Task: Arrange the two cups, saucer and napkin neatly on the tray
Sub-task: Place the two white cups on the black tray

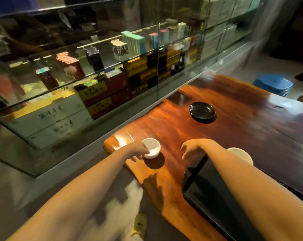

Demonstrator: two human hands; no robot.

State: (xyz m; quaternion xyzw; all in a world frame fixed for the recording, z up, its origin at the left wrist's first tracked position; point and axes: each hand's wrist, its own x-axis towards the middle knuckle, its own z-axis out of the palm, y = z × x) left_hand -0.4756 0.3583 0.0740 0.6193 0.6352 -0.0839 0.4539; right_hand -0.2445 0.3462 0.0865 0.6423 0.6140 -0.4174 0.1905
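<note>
A small white cup (151,147) stands near the left end of the wooden table, and my left hand (138,151) grips its near rim with fingers and thumb. My right hand (190,148) hovers open just to the right, fingers spread and curled downward, holding nothing. A second white cup (242,154) sits behind my right forearm, partly hidden by it. The black tray (208,192) lies at the near right of the table, under my right arm. A black saucer (202,111) rests farther back on the table. No napkin is in view.
The glossy wooden table (242,129) runs alongside a glass display counter (95,80) filled with boxes on the left. A blue plastic stool (273,85) stands beyond the far end. My foot in a yellow slipper (139,225) shows on the floor below.
</note>
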